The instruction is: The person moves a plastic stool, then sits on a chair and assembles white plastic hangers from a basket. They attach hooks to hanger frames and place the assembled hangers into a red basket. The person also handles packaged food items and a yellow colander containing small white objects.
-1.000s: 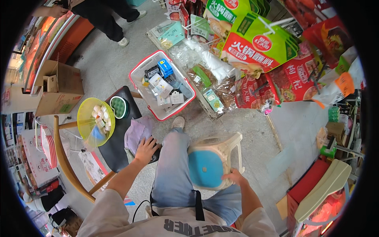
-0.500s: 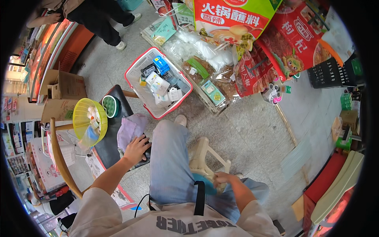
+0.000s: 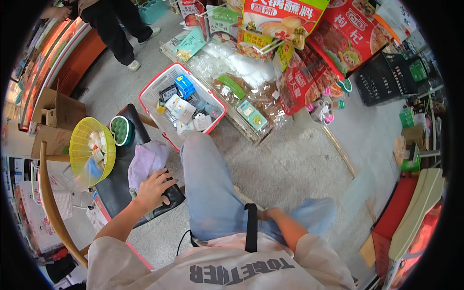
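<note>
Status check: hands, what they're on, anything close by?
Left hand flat on black chair seat, beside lilac cloth. Right hand out of sight behind the leg. Red shopping basket ahead.

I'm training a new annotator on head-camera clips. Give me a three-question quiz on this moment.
1. True or false: the left hand rests on the black chair seat.
2. What lies just beyond that hand? A) lilac cloth B) green bottle C) grey shoe
3. What colour is the rim of the shopping basket on the floor?

Key: 1 true. 2 A, the lilac cloth. 3 red.
</note>
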{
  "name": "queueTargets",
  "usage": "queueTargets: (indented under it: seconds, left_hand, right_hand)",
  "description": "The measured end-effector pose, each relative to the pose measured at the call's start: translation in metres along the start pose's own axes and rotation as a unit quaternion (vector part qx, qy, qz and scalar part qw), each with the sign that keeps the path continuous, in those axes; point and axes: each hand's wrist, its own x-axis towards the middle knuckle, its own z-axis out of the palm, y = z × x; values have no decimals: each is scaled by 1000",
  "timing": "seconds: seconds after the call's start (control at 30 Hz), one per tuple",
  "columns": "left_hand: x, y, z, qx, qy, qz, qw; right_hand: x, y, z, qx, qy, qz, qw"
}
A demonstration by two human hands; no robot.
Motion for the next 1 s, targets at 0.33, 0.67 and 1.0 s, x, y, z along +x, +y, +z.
queueTargets:
  seconds: [0.33,0.67,1.0]
  left_hand:
    - [-14,-7,21,6,53,31,998]
    - [-12,-8,25,-55,47,25,997]
    - [-34,26,2,-112,107,-22,988]
  right_hand:
    - [-100,-47,-61,-121,57,-162,978]
    - [-312,-169,-172,-31,580,-198,789]
    - [-266,-121,-283,186,659,-193,703]
